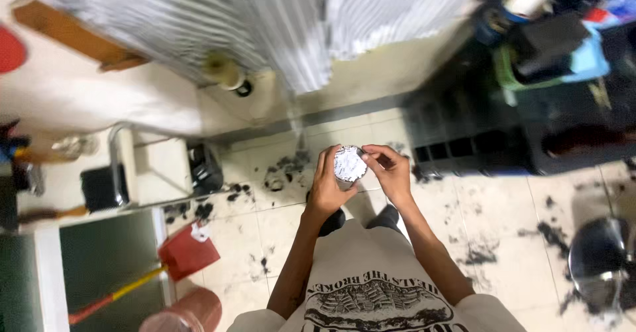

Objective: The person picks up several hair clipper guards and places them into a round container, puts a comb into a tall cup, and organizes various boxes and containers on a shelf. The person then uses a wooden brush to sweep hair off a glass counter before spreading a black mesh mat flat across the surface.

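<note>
The person stands looking straight down, both hands raised in front of the chest over a tiled floor (424, 206). The left hand (326, 187) curls its fingers around the side of a small round tub (348, 166), gripping it from below so the open top faces up. The right hand (391, 169) comes in from the other side, thumb and forefinger pinched at the rim of the tub; whether they nip a foil seal or the edge itself is too blurred to tell. The tub's top looks white and crinkled, and what lies inside cannot be made out. It is held level and close, which probably steadies it for the fingers working at the rim.

Dark hair clippings (281, 173) lie scattered across the tiles. To the left a red dustpan (189, 251) with a yellow handle rests on the floor, near a pinkish bucket (189, 312) at the bottom edge. A round chrome base (599, 259) sits at the right, and a striped cloth (218, 20) hangs above.
</note>
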